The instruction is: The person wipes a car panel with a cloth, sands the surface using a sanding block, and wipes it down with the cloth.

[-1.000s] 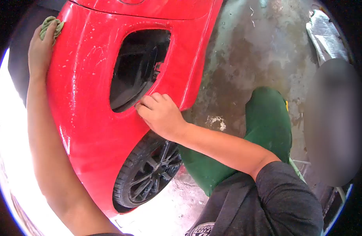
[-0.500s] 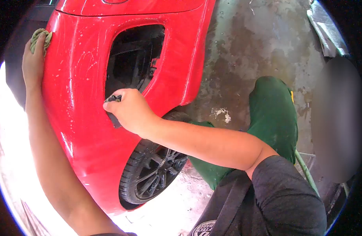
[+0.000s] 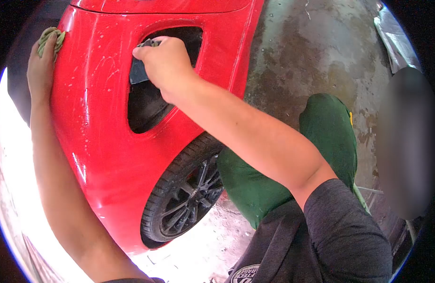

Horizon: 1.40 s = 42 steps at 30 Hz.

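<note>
My left hand (image 3: 40,73) is closed around a bunched green cloth (image 3: 59,41) at the far left edge of the red car body panel (image 3: 104,170). In my right hand (image 3: 172,61), the fingers pinch a dark grey piece of sandpaper (image 3: 138,70), with part of it hanging below the thumb. That hand is over the upper left side of the dark opening (image 3: 146,108) in the panel, and the sandpaper overlaps the opening's left rim. Whether it presses on the paint I cannot tell. Water drops and wet streaks show on the red surface.
Below the opening is a black wheel (image 3: 191,198) with a spoked rim. My green-trousered knees (image 3: 328,137) are beside the car on the wet, stained concrete floor (image 3: 283,56). A silvery sheet (image 3: 396,40) lies at upper right, and a pale green hose (image 3: 361,198) runs behind my leg.
My right hand has moved up along the opening with the sandpaper, from its lower left edge to its upper left part. My left hand stays at the panel's edge with the cloth.
</note>
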{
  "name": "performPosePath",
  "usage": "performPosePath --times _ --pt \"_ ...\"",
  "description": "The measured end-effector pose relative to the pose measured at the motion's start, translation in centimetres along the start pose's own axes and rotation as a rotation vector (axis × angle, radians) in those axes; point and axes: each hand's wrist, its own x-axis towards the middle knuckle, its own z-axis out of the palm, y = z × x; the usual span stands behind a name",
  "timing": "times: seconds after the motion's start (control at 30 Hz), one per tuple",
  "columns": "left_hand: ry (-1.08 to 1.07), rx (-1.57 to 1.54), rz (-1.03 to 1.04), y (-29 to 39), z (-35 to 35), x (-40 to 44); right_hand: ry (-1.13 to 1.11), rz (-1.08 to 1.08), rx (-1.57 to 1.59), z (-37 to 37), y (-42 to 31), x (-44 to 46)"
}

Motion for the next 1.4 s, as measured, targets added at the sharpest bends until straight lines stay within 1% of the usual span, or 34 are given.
performPosePath --times 0.03,0.1,0.13,0.17,0.23,0.33,0.43,0.5,0.53,0.63,0.7,0.77,0.83,0.9,0.93,1.03,1.07,1.1,1.13,1.17,1.23,1.3,1.33,1.37,1.4 --pt "0.012 0.021 0.053 -0.2 -0.1 0.1 0.028 -0.021 -0.061 0.2 0.2 -0.6" --pt "0.026 -0.040 -0.065 1.6 -0.3 -0.2 -0.032 -0.011 -0.210 0.3 0.9 -3.0" --pt "0.033 -0.071 -0.123 2.2 -0.3 -0.4 -0.049 -0.052 -0.256 0.5 1.4 -4.9" --pt "0.034 -0.069 -0.117 1.8 -0.3 -0.3 -0.098 -0.029 -0.193 0.7 2.2 -6.6" --pt "0.039 -0.068 -0.101 1.5 -0.2 -0.2 -0.198 0.121 -0.075 0.6 2.3 -7.9" --pt "0.065 -0.006 -0.118 1.5 -0.2 -0.3 -0.153 0.153 -0.067 0.3 0.7 -6.0" --pt "0.010 0.010 0.095 -0.2 -0.1 -0.1 -0.075 0.018 0.185 0.2 -0.6 -1.6" --pt "0.018 -0.042 -0.020 -0.1 0.1 0.2 -0.038 0.067 0.225 -0.1 -2.4 -1.1" --pt "0.022 -0.067 -0.075 0.2 0.0 0.2 -0.028 0.002 0.145 0.2 -1.7 -1.3" --pt "0.015 -0.051 -0.107 0.7 -0.4 0.0 -0.079 0.064 -0.036 0.8 -0.6 -6.2" --pt "0.032 -0.049 -0.119 1.4 -0.4 -0.2 -0.147 0.185 0.144 1.2 1.3 -8.7" --pt "0.034 -0.063 -0.125 1.4 -0.4 -0.4 -0.157 0.134 0.121 0.9 0.9 -7.2" --pt "0.024 -0.093 -0.122 1.2 -0.3 -0.3 -0.134 0.106 0.074 0.5 -0.6 -3.7" --pt "0.029 -0.107 -0.081 1.3 -0.3 -0.1 -0.067 0.110 0.267 0.3 -2.4 -0.8" --pt "0.031 -0.115 -0.062 1.3 -0.2 -0.2 -0.057 0.128 0.275 0.2 -2.8 0.4" --pt "0.058 -0.120 -0.087 1.5 0.0 -0.2 -0.015 0.028 0.104 0.7 -1.5 -1.8" --pt "0.051 -0.112 -0.097 1.6 0.0 -0.1 -0.036 0.065 0.099 0.9 -1.0 -3.5" --pt "0.043 -0.106 -0.106 1.5 0.0 -0.1 -0.072 0.030 0.102 1.2 0.7 -5.4" --pt "0.035 -0.100 -0.114 1.5 0.0 -0.1 -0.100 0.029 0.041 1.4 1.8 -7.5" --pt "0.043 -0.093 -0.121 1.5 0.0 0.0 -0.169 0.063 0.049 1.4 2.4 -9.4" --pt "0.058 -0.080 -0.138 1.5 0.0 -0.2 -0.333 0.181 0.019 0.7 2.4 -10.4" --pt "0.050 -0.087 -0.112 1.3 -0.1 -0.4 -0.283 0.261 0.129 0.9 2.0 -8.8" --pt "0.043 -0.090 -0.100 1.2 -0.1 -0.5 -0.229 0.173 0.149 1.1 1.2 -7.6" --pt "0.043 -0.098 -0.096 1.1 -0.1 -0.6 -0.193 0.171 0.176 1.0 0.2 -6.4" --pt "0.044 -0.107 -0.092 1.3 -0.1 -0.6 -0.162 0.114 0.145 1.0 -0.7 -5.1"
